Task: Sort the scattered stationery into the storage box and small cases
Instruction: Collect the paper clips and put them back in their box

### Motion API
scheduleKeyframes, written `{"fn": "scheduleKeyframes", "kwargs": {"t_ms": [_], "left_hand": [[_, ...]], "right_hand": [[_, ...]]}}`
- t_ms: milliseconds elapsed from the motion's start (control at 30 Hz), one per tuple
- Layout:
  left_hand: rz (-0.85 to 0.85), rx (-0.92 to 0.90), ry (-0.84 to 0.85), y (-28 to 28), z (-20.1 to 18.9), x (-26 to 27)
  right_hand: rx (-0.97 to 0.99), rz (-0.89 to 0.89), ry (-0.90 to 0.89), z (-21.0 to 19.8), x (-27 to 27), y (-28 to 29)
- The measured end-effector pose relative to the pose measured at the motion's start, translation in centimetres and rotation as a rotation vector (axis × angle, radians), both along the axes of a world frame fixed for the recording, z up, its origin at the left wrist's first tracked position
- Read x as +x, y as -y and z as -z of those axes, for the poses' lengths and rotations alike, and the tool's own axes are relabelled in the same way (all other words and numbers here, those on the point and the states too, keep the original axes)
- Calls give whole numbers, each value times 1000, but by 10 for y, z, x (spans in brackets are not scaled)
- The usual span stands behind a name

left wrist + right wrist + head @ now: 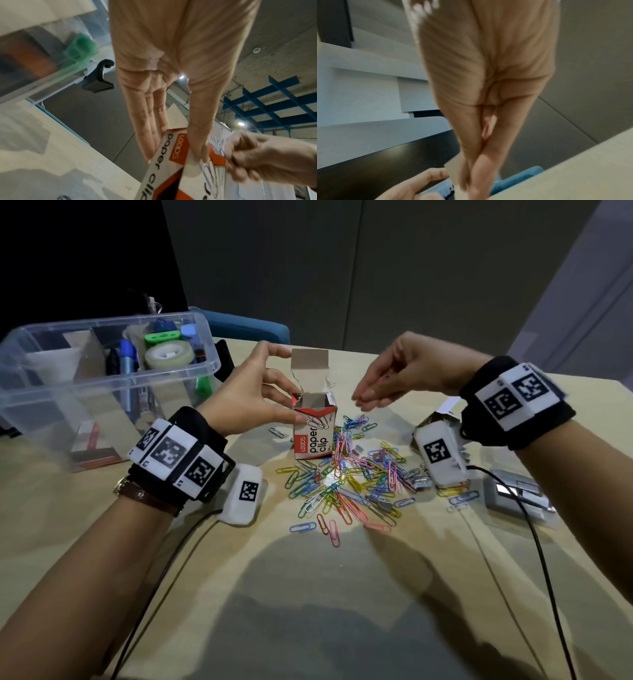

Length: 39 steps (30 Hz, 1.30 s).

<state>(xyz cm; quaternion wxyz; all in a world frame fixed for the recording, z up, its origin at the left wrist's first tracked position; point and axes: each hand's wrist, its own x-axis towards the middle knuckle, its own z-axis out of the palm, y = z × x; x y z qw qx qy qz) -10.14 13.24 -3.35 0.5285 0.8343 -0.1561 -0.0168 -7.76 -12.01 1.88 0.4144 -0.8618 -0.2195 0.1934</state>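
A small red-and-white paper clip box (pixel 313 433) (pixel 171 169) stands upright on the table with its top flap open. My left hand (pixel 274 395) (pixel 175 158) grips it near the top, thumb on the front and fingers behind. A heap of coloured paper clips (pixel 346 484) lies just in front and right of the box. My right hand (pixel 368 402) (pixel 471 182) hovers above the heap, right of the box opening, fingertips bunched against the thumb; no clip shows between them. The clear storage box (pixel 178 373) (pixel 42 81) sits at far left with tape, markers and cardboard dividers inside.
A second small carton (pixel 435 419) lies partly hidden behind my right wrist. A flat grey case (pixel 513 494) rests at the right edge, with staple strips (pixel 421 482) among the clips. A black binder clip (pixel 97 79) sits beside the storage box. A blue chair (pixel 246 328) stands beyond the table.
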Motion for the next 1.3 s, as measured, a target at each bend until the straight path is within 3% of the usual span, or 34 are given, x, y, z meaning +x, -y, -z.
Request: {"fn": "scheduleKeyframes", "kwargs": {"t_ms": [100, 233, 300, 467, 500, 600, 700, 833, 1000, 1167, 1300], "left_hand": [[-1, -2, 11, 2, 1, 0], [3, 4, 33, 3, 0, -1], [4, 4, 34, 3, -1, -2], [5, -19, 6, 1, -1, -2], [5, -19, 3, 1, -1, -2], [7, -32, 1, 2, 0, -2], [13, -30, 2, 3, 0, -4], [10, -14, 3, 3, -1, -5], [13, -17, -2, 2, 0, -3], [26, -30, -4, 0, 2, -1], [27, -38, 2, 0, 3, 0]], "right_hand": [[94, -17, 116, -12, -10, -14], [-196, -126, 436, -4, -11, -49], [-315, -144, 481, 1, -9, -58], [-183, 144, 448, -10, -14, -36], [-277, 183, 377, -9, -14, -28], [-826, 157, 84, 11, -19, -14], [-967, 108, -19, 36, -21, -14], [-791, 79, -125, 52, -14, -21], [-610, 54, -91, 50, -12, -17], [-263, 99, -59, 17, -16, 5], [129, 112, 8, -15, -21, 5]]}}
